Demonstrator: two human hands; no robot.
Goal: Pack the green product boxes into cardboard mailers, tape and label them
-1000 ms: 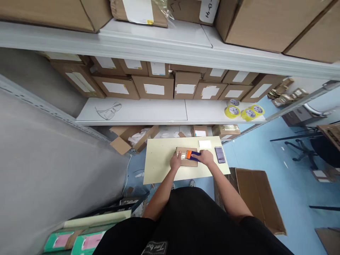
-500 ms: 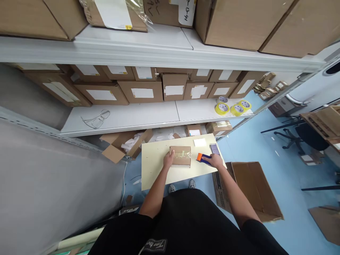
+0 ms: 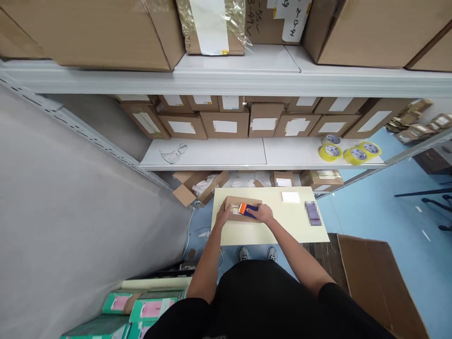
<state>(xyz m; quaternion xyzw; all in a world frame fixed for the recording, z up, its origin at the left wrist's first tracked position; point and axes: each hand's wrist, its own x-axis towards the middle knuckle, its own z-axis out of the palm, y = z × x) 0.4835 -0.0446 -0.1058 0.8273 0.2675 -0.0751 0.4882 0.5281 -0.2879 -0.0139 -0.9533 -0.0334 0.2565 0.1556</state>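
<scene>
A small cardboard box (image 3: 252, 218) lies flat on the pale yellow board (image 3: 296, 223) below the shelves. My left hand (image 3: 223, 214) grips the box at its left end, fingers closed on the edge. In my right hand (image 3: 263, 213) is a scraper (image 3: 250, 210) with a blue handle and an orange head. The scraper's head is over the top of the box, close to my left fingers. Near it a pale patch (image 3: 236, 210) shows on the box. Whether the blade touches the cardboard I cannot tell.
On the board are a white card (image 3: 290, 197) and a pixelated purple object (image 3: 313, 213). Tape rolls (image 3: 330, 152) and glasses (image 3: 173, 154) rest on the shelf (image 3: 219, 153) above. A large open carton (image 3: 379, 278) stands on the floor at right, an open box (image 3: 190, 186) at left.
My right hand has brought the scraper leftward from beside the box to over its top. The left hand stays on the box's left end. The view has turned left.
</scene>
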